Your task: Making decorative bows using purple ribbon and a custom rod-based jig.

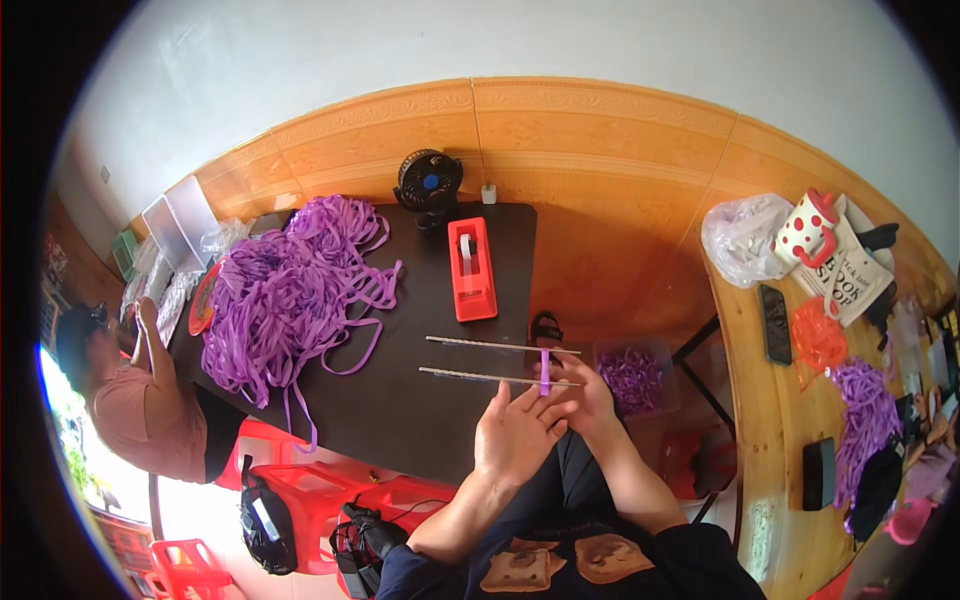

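I have two thin rods (pixel 460 374) lying nearly parallel, on the near side of the red tape dispenser (pixel 474 290). They reach right, past the edge of the dark table (pixel 410 425). A short purple ribbon (pixel 545 372) spans both rods near their right ends, to the dispenser's lower right. Left hand (pixel 515 435): palm up, fingers spread wide, just below the ribbon; I can't tell if its fingertips touch it. Right hand (pixel 592 402): fingers bent at the rod ends beside the ribbon; I can't tell if they pinch anything.

Around the dispenser: big tangled purple pile (pixel 285 300) to its left, black fan (pixel 430 183) behind it and slightly left. Heap of small purple pieces (pixel 628 380) low down to its right. Farther right, I get a wooden table (pixel 765 400) with a phone (pixel 774 323) and a spotted mug (pixel 806 232). Far left of it, a co-worker (pixel 145 410) with both hands raised.
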The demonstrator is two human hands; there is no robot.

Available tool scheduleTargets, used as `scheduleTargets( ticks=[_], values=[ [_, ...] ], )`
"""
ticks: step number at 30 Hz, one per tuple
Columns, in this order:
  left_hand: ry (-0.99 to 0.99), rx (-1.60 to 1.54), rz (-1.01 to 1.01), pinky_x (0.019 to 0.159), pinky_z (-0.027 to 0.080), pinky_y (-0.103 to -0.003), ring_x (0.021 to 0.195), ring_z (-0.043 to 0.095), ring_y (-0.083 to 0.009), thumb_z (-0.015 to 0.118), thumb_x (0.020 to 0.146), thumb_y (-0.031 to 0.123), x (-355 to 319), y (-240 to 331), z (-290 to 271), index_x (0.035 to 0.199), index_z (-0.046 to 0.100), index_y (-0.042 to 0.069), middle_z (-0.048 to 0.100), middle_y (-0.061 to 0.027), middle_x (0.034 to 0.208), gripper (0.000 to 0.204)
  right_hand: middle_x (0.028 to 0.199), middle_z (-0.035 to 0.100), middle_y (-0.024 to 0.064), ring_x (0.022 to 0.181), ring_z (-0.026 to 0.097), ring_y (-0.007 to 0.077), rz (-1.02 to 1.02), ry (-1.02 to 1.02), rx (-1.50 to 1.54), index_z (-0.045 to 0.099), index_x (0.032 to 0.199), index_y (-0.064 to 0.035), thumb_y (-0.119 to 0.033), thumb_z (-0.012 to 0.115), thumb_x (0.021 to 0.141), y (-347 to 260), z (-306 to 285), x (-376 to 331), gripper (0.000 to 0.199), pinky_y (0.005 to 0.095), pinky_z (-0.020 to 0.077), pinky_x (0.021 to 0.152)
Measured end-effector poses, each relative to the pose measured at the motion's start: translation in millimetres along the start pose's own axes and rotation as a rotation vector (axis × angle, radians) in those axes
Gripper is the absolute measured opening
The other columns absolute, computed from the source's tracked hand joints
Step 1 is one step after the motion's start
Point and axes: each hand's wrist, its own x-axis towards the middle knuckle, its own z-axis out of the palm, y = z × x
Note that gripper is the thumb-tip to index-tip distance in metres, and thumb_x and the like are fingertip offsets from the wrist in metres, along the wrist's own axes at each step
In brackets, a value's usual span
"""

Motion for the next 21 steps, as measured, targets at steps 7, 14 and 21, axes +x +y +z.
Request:
scheduleTargets(
  ticks=[7,14,21],
  values=[
    [-0.009,0.001,-0.015,0.097,0.038,-0.04,0.118,0.052,-0.0323,0.04,0.099,0.055,-0.9,0.2,-2.8,0.145,0.027,-0.006,0.046,-0.0162,0.134,0.078,0.104,0.066,0.0146,0.092,0.065,0.0229,-0.035,-0.048,-0.344,0.061,0.111,0.0007,-0.02,0.066,0.091,-10.1,24.3,-15.2,0.029,0.0347,0.0531,0.082],
    [0.013,0.004,0.008,0.09,0.041,-0.039,0.115,0.052,-0.0329,0.036,0.1,0.056,0.0,-1.1,-2.8,0.144,0.028,-0.008,0.046,-0.0213,0.135,0.078,0.104,0.066,0.0162,0.093,0.065,0.0233,0.051,-0.021,-0.275,0.062,0.105,0.005,-0.018,0.06,0.095,-12.7,17.0,-4.5,0.025,0.0349,0.0535,0.083],
    [-0.046,0.009,-0.01,0.094,0.039,-0.039,0.117,0.053,-0.0322,0.041,0.099,0.054,0.5,0.4,-6.8,0.147,0.021,-0.007,0.046,-0.0184,0.135,0.081,0.112,0.064,0.0186,0.099,0.065,0.0294,0.259,-0.075,-0.001,0.058,0.116,0.004,-0.023,0.055,0.098,-13.4,10.9,-2.2,0.032,0.0412,0.053,0.089]
  ],
)
